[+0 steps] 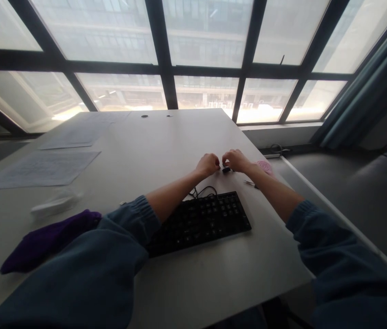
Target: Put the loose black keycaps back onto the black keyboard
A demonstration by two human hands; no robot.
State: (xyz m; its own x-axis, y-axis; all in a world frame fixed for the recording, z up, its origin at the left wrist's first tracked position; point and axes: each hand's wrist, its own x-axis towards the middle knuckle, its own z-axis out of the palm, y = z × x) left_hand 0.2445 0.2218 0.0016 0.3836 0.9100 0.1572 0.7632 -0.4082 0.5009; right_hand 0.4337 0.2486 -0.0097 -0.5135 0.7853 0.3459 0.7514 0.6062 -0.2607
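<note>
Both of my hands are close together over the right part of the white table, beyond a black keyboard (210,219). My left hand (208,164) has its fingers curled together, and whatever they hold is too small to make out. Just to its right, my right hand (235,160) is bent inward with thumb and fingers pinched; its grip is also too small to read. A small black object (226,169) lies right under the fingertips of my right hand. A thin black cable (207,188) loops behind the keyboard, partly hidden by my left forearm.
On the table (138,151), a pink round item (264,167) and a small metal tool (250,183) lie near my right forearm. At the left are paper sheets (43,168), a clear plastic-wrapped item (54,204) and a purple pouch (49,240). Windows stand behind.
</note>
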